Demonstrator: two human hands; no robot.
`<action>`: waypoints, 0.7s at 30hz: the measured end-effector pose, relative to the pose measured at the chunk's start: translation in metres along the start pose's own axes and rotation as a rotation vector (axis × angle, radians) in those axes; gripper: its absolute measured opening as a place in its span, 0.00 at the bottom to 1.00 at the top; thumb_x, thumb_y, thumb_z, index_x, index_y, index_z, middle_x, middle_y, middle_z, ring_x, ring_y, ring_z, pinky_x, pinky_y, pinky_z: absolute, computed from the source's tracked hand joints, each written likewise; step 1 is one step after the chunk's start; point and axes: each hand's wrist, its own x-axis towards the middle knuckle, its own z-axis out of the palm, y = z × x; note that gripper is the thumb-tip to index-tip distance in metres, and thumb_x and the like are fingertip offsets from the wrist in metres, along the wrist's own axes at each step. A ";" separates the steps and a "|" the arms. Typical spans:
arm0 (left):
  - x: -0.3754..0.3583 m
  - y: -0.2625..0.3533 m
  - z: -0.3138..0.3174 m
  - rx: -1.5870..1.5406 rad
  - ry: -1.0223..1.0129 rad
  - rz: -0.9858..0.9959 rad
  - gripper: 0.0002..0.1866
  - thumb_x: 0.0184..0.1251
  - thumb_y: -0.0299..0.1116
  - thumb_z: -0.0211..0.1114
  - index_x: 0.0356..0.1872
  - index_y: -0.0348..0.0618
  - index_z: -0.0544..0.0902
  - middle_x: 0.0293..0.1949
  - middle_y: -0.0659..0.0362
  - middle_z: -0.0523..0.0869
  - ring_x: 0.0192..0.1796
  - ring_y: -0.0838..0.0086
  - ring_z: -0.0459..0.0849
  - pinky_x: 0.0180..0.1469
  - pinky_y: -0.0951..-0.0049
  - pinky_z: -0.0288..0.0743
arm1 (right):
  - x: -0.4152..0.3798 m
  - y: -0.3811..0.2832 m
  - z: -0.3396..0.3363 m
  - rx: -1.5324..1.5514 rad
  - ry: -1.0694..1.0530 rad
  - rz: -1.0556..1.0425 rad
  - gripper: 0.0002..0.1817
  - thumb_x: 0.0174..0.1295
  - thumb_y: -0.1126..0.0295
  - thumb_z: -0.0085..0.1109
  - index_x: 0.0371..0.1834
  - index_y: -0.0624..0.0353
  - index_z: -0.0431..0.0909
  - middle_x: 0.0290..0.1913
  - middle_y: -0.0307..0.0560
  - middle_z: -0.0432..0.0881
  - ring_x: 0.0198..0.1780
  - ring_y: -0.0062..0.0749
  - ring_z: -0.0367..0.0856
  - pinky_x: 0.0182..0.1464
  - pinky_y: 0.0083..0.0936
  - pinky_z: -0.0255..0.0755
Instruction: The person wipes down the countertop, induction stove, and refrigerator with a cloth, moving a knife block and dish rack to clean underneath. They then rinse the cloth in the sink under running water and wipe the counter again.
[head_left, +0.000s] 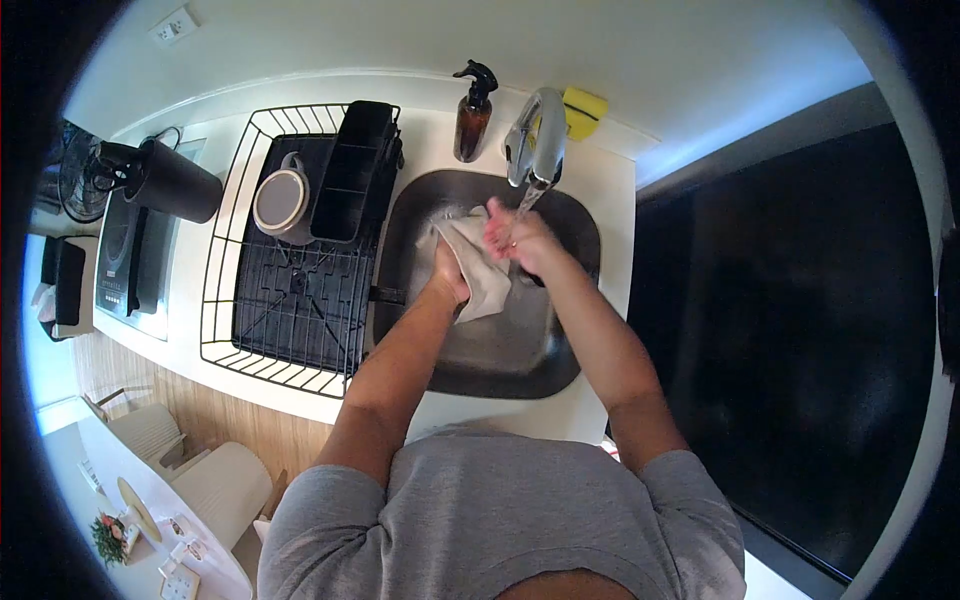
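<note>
My left hand (452, 274) grips one cloth (478, 268) that hides its fingers; under one faucet (546, 140), my right hand (524, 241) blurs, its grip I cannot tell

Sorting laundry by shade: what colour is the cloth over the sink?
The cloth is pale beige to off-white; see the head view.

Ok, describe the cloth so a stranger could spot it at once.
Start at the dark sink, right of the black wire dish rack. Over it, the left hand holds the cloth, near water running from the faucet. Beige and limp, it is the only fabric there.
</note>
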 end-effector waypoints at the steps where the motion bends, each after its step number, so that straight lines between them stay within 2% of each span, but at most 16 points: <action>1: 0.010 0.000 -0.014 0.001 0.000 -0.006 0.17 0.66 0.50 0.49 0.33 0.48 0.75 0.29 0.61 0.77 0.29 0.70 0.76 0.33 0.68 0.75 | 0.008 0.011 -0.002 0.003 0.005 0.001 0.23 0.55 0.47 0.60 0.26 0.60 0.73 0.23 0.45 0.78 0.22 0.28 0.77 0.23 0.21 0.71; 3: 0.048 -0.003 -0.063 0.009 -0.220 -0.177 0.17 0.67 0.48 0.46 0.29 0.47 0.75 0.26 0.60 0.77 0.25 0.72 0.75 0.31 0.69 0.76 | 0.023 0.038 -0.007 0.130 -0.200 0.082 0.20 0.56 0.52 0.60 0.23 0.60 0.74 0.24 0.44 0.78 0.24 0.29 0.77 0.24 0.21 0.70; 4: 0.059 -0.008 -0.073 0.010 -0.217 -0.183 0.17 0.67 0.48 0.46 0.29 0.47 0.75 0.26 0.60 0.77 0.25 0.72 0.75 0.31 0.69 0.76 | 0.027 0.043 -0.006 0.136 -0.196 0.085 0.20 0.56 0.52 0.60 0.23 0.60 0.74 0.24 0.44 0.78 0.24 0.29 0.77 0.24 0.21 0.70; 6: 0.076 -0.015 -0.082 0.349 0.060 -0.034 0.18 0.68 0.46 0.45 0.26 0.47 0.74 0.22 0.61 0.75 0.22 0.73 0.73 0.28 0.70 0.75 | 0.035 0.043 -0.005 0.028 -0.215 0.120 0.17 0.58 0.58 0.59 0.26 0.63 0.75 0.27 0.46 0.79 0.27 0.31 0.79 0.28 0.22 0.73; 7: 0.071 -0.009 -0.082 0.364 0.059 -0.108 0.16 0.69 0.42 0.43 0.32 0.45 0.77 0.28 0.59 0.79 0.25 0.73 0.76 0.30 0.72 0.76 | 0.030 0.041 -0.002 0.032 -0.210 0.119 0.17 0.58 0.58 0.59 0.26 0.63 0.75 0.27 0.46 0.79 0.27 0.31 0.79 0.28 0.22 0.73; 8: 0.069 -0.009 -0.079 0.367 0.058 -0.112 0.16 0.69 0.42 0.43 0.32 0.45 0.77 0.28 0.59 0.79 0.25 0.73 0.76 0.30 0.72 0.76 | 0.026 0.038 0.000 0.030 -0.245 0.083 0.13 0.58 0.63 0.59 0.29 0.66 0.76 0.30 0.49 0.80 0.30 0.33 0.79 0.31 0.22 0.75; 9: 0.068 -0.009 -0.075 0.360 -0.045 -0.082 0.13 0.68 0.40 0.46 0.36 0.46 0.78 0.30 0.59 0.81 0.29 0.73 0.79 0.35 0.70 0.77 | 0.022 0.035 0.001 0.027 -0.279 0.048 0.11 0.58 0.68 0.58 0.32 0.68 0.76 0.32 0.51 0.80 0.32 0.35 0.80 0.34 0.23 0.77; 10: 0.067 -0.010 -0.070 0.352 -0.148 -0.051 0.11 0.68 0.37 0.48 0.39 0.47 0.78 0.32 0.60 0.83 0.33 0.73 0.82 0.40 0.67 0.78 | 0.019 0.032 0.001 0.029 -0.274 0.046 0.11 0.58 0.68 0.58 0.32 0.68 0.76 0.32 0.51 0.80 0.32 0.35 0.80 0.34 0.23 0.77; 12: 0.075 -0.011 -0.076 0.342 -0.210 -0.070 0.12 0.68 0.39 0.48 0.42 0.47 0.78 0.35 0.59 0.83 0.36 0.72 0.82 0.41 0.66 0.78 | 0.013 0.028 0.001 -0.123 -0.271 -0.066 0.09 0.54 0.79 0.54 0.38 0.71 0.76 0.38 0.56 0.80 0.38 0.39 0.81 0.40 0.28 0.78; 14: 0.086 -0.011 -0.081 0.330 -0.269 -0.091 0.14 0.67 0.40 0.47 0.45 0.48 0.78 0.38 0.58 0.83 0.38 0.70 0.83 0.43 0.65 0.78 | 0.012 0.031 -0.004 -0.174 -0.226 -0.112 0.10 0.51 0.81 0.53 0.38 0.71 0.77 0.36 0.55 0.81 0.38 0.39 0.81 0.41 0.27 0.78; 16: 0.097 -0.013 -0.082 0.351 -0.164 -0.254 0.17 0.67 0.44 0.47 0.47 0.47 0.77 0.42 0.56 0.82 0.42 0.67 0.82 0.47 0.64 0.77 | 0.006 0.031 -0.008 -0.223 -0.180 -0.158 0.12 0.49 0.82 0.53 0.38 0.71 0.78 0.35 0.55 0.81 0.37 0.39 0.82 0.41 0.27 0.77; 18: 0.067 -0.010 -0.046 0.367 -0.107 -0.268 0.18 0.66 0.45 0.47 0.48 0.46 0.76 0.44 0.55 0.81 0.44 0.65 0.81 0.49 0.62 0.75 | -0.013 0.023 -0.009 -0.631 -0.023 -0.403 0.08 0.48 0.78 0.59 0.32 0.68 0.81 0.31 0.52 0.83 0.33 0.35 0.82 0.40 0.26 0.76; 20: 0.059 -0.012 -0.036 0.384 -0.051 -0.279 0.19 0.66 0.46 0.47 0.48 0.46 0.76 0.46 0.54 0.81 0.45 0.64 0.81 0.51 0.61 0.74 | -0.032 0.018 -0.010 -0.734 0.060 -0.472 0.07 0.48 0.76 0.60 0.31 0.66 0.82 0.30 0.51 0.83 0.31 0.35 0.82 0.38 0.25 0.75; 21: 0.064 -0.015 -0.044 0.421 -0.083 -0.232 0.22 0.67 0.47 0.42 0.49 0.43 0.75 0.46 0.54 0.81 0.46 0.63 0.80 0.52 0.60 0.73 | -0.038 0.017 -0.013 -0.839 0.138 -0.543 0.06 0.48 0.73 0.62 0.29 0.63 0.83 0.28 0.51 0.83 0.29 0.35 0.82 0.36 0.25 0.74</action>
